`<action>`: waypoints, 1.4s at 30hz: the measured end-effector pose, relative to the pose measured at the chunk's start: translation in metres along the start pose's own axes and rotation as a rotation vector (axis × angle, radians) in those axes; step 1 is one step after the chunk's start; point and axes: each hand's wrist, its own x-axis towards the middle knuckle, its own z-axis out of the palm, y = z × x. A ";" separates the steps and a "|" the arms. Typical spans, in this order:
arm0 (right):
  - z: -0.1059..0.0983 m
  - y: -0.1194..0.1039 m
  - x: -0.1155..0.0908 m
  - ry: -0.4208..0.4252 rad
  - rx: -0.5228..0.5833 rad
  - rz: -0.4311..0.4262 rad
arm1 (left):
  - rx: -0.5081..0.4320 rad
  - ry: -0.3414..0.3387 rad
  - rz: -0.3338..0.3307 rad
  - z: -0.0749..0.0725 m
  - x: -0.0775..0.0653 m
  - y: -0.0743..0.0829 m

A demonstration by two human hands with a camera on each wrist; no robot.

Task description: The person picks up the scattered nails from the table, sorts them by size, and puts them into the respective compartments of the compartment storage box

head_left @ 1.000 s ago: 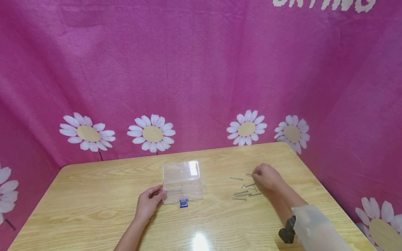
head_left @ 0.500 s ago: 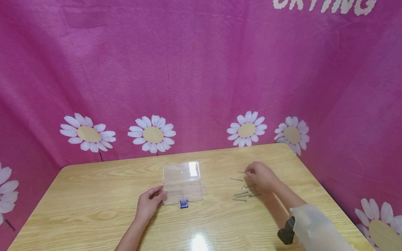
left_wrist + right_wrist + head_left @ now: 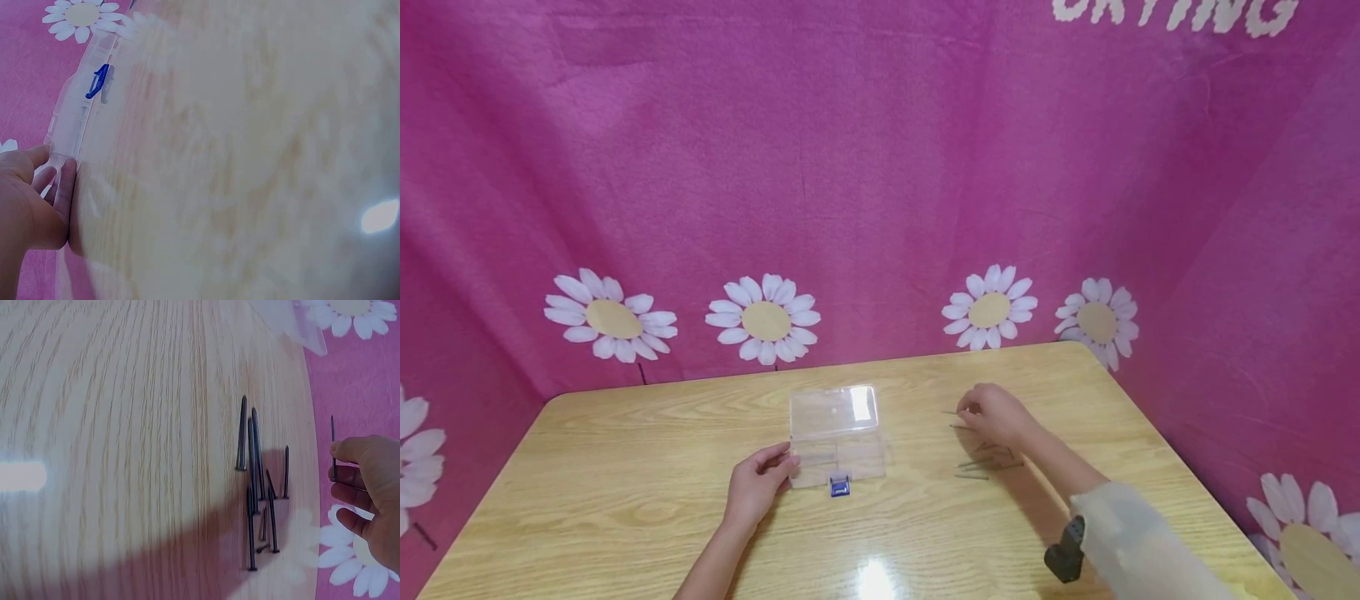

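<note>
A clear plastic box (image 3: 859,460) with its lid (image 3: 822,414) raised stands mid-table, a blue latch (image 3: 839,487) at its front. My left hand (image 3: 754,490) holds the box's left side. In the left wrist view, thumb and fingers lie about the box's corner. Right of the box, my right hand (image 3: 996,415) is above the table and pinches a nail (image 3: 333,430) between thumb and fingers. The right wrist view shows that nail point up. Below the hand lie several loose nails (image 3: 242,434) of differing lengths, partly hidden by the hand in the head view.
The wooden table (image 3: 625,467) has a glossy top with a bright reflection near its front. A pink-purple cloth (image 3: 880,183) with daisy prints hangs behind the table and at both sides. A black wrist device (image 3: 1064,552) sits by the right sleeve (image 3: 1138,533).
My right hand has lifted a nail from the right of the pile and moved left toward the box. The left hand and box stay where they were.
</note>
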 end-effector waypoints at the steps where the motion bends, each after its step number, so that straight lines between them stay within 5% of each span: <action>1: 0.001 -0.001 0.001 0.002 0.001 -0.011 | -0.002 0.001 -0.001 0.000 0.000 0.000; 42: 0.021 -0.062 0.032 -0.031 0.030 -0.152 | -0.001 -0.009 -0.007 0.001 0.000 -0.001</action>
